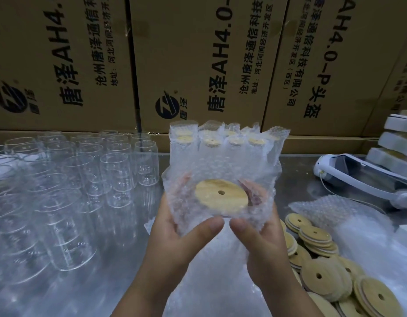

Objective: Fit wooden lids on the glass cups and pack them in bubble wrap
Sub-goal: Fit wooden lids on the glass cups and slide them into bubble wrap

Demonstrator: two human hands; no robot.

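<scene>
Both hands hold a bubble-wrap bag (220, 170) up over the middle of the bench (296, 170). The left hand (175, 227) and right hand (259, 234) each have a grip curled round a side of the bag, thumbs pressing its near face and fingers showing pink through the film behind. Inside sits a wooden lid (221, 196) with a central hole, facing the camera. It is presumably on a glass cup, though the glass itself is too veiled by the wrap to make out. The two-sided hold likely squeezes the wrap snug round the cup and keeps the lid seated while the bag is closed.

Bare glass cups (115, 177) stand in rows at the left, awaiting lids. Just beyond the held bag stands a row of wrapped cups (220, 138), lids up, against the cardboard cartons (198, 65). Loose wooden lids (323, 277) lie heaped at the near right, close to the right hand, with spare bubble-wrap bags (330, 211) just beyond them. More wrap (209, 282) lies on the bench under the wrists.
</scene>
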